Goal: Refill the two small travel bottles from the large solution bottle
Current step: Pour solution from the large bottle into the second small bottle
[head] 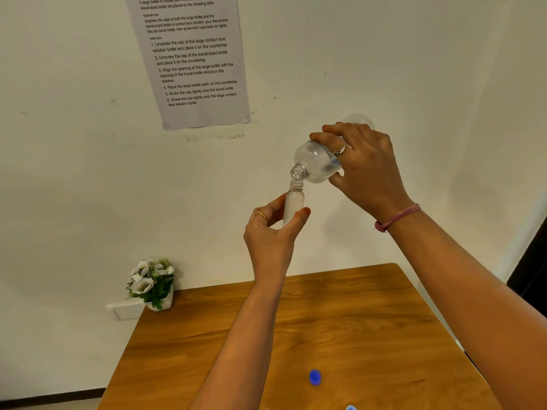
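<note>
1. Travel bottle (293,202): small clear bottle, uncapped, held upright in the air well above the table (340,315), over its far edge; its body looks cloudy, so it appears partly filled, though the level cannot be read
2. Left hand (270,232): thumb and fingers pinch the lower half of the travel bottle, leaving neck and mouth exposed
3. Large solution bottle (318,161): uncapped, tipped with its neck down and to the left, its mouth touching or just above the mouth of the travel bottle; no stream can be made out
4. Right hand (364,167): fingers wrapped over the body of the large solution bottle from above, thumb beneath, grasping it firmly
5. Blue cap (315,376): lies on the table near the front edge, below the hands; a second cap (351,407) is partly cut off at the front edge. The second travel bottle is not in view
6. Surroundings: flower pot (154,284) at the far left corner of the table; printed instruction sheet (192,59) on the wall
7. Judged step: pouring into the first travel bottle
8. Risks: both bottles are unsupported, so a slight drift of either hand would misalign the narrow mouths and spill solution onto the table; steeper tipping or squeezing would overflow the small bottle, since the wide neck delivers faster than the small mouth accepts; wetted fingers could lose the pinch
</note>
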Demonstrator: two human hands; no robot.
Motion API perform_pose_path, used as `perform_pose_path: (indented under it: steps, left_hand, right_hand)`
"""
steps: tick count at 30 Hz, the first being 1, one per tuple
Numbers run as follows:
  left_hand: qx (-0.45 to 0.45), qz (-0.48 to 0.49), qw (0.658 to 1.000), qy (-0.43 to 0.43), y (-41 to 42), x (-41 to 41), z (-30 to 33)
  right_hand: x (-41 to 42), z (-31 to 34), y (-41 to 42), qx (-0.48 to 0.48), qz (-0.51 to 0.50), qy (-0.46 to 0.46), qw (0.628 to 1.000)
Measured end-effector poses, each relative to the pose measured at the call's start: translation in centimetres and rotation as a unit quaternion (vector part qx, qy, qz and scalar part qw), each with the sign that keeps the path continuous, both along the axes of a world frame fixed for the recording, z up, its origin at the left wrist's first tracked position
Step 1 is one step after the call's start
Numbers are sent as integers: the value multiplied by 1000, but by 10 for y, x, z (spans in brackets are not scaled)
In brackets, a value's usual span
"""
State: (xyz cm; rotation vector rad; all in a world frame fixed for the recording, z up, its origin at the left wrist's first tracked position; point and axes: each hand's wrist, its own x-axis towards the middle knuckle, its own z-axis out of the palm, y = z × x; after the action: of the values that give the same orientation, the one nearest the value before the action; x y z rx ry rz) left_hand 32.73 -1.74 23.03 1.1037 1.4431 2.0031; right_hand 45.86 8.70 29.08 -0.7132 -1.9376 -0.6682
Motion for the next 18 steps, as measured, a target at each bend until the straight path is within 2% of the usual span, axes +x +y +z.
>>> perform_pose_path:
  steps: [18]
  left_hand:
    - [2,1,1000,1,4,-1,-2]
  right_hand:
    - [0,-2,5,2,-2,1,1000]
